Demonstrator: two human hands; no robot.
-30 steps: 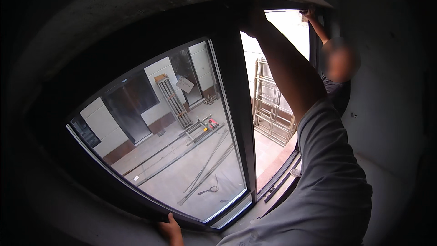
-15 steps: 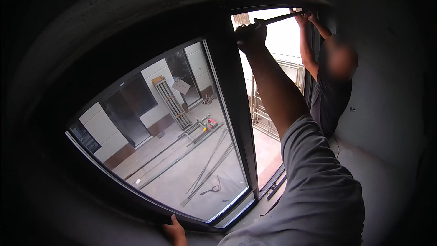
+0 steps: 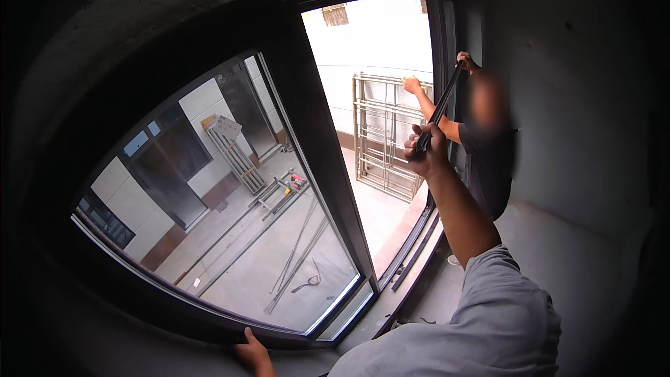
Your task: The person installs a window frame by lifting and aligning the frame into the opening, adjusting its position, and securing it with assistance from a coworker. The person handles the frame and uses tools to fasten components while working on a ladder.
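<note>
My right hand (image 3: 429,148) is raised at the right of centre, its fingers wrapped round the lower end of a long, thin black strip (image 3: 447,98). A person (image 3: 492,167) at the right grips the strip's upper end with one hand (image 3: 465,61). Their other hand (image 3: 413,84) is stretched toward the opening, apart from the strip. Low down, my left hand (image 3: 255,356) rests against the bottom edge of the dark window frame (image 3: 324,160), thumb stretched up; its other fingers are partly lost in shadow.
Beside the glazed panel (image 3: 223,188) is a bright opening with a dark track (image 3: 412,241) along its bottom. Outside, a metal-framed rack (image 3: 387,139) leans by a wall, and bars and tools (image 3: 279,192) lie on the ground. A grey wall (image 3: 572,132) stands at the right.
My right hand has come down and right from the top of the frame, bringing the strip to a steep slant. The person has lowered both arms, one hand leaving the strip. My view has shifted.
</note>
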